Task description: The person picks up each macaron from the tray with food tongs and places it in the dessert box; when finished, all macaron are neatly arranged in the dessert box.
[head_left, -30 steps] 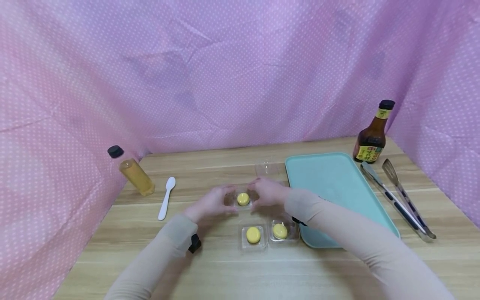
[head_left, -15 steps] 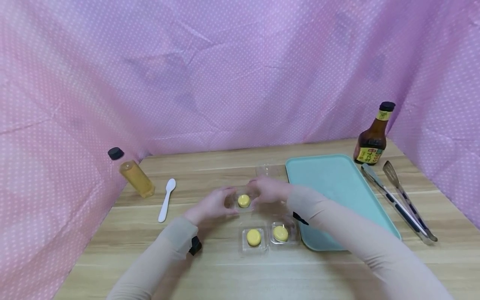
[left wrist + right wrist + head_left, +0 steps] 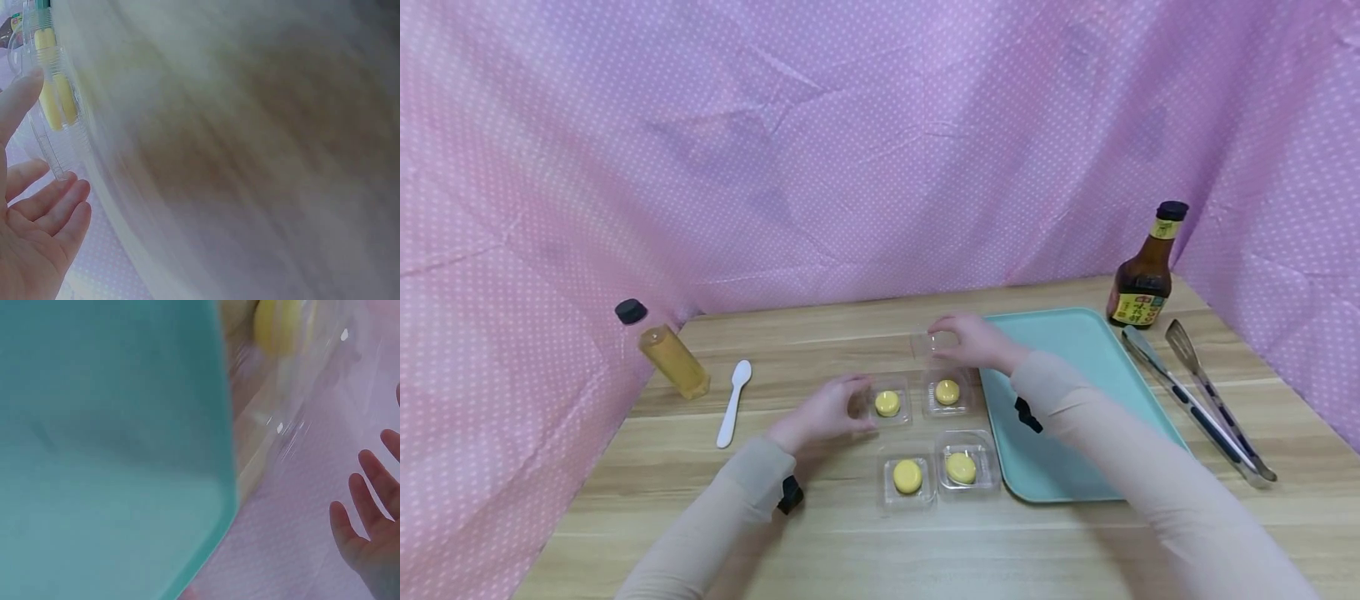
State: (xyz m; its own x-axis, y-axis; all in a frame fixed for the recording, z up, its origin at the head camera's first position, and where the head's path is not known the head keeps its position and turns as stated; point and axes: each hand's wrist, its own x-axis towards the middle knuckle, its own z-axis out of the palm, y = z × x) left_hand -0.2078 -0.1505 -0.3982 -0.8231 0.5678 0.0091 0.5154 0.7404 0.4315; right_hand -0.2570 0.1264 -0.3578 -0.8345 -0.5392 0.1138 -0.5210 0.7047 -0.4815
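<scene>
Several clear plastic boxes, each with a round yellow macaron, form a cluster in the head view. My left hand (image 3: 827,408) touches the left side of the back-left box (image 3: 889,417) with relaxed thumb and fingers. In the left wrist view, that box (image 3: 47,144) lies between thumb and fingertips. My right hand (image 3: 973,342) hovers behind the back-right box (image 3: 947,408), bent fingers by a clear plastic piece (image 3: 919,346); contact cannot be told. The right wrist view has its fingers (image 3: 375,481) spread, holding nothing. In front sit the front-left box (image 3: 907,500) and front-right box (image 3: 966,487).
A teal tray (image 3: 1075,367) lies right of the boxes, under the right forearm. Beyond it are tongs (image 3: 1187,400), a slotted spatula (image 3: 1217,408) and a brown sauce bottle (image 3: 1142,283). A white spoon (image 3: 732,404) and a bottle of amber liquid (image 3: 673,358) are at left.
My right hand has left the right side of the back-left box and moved right and back, uncovering the back-right box. The left hand stays at the back-left box.
</scene>
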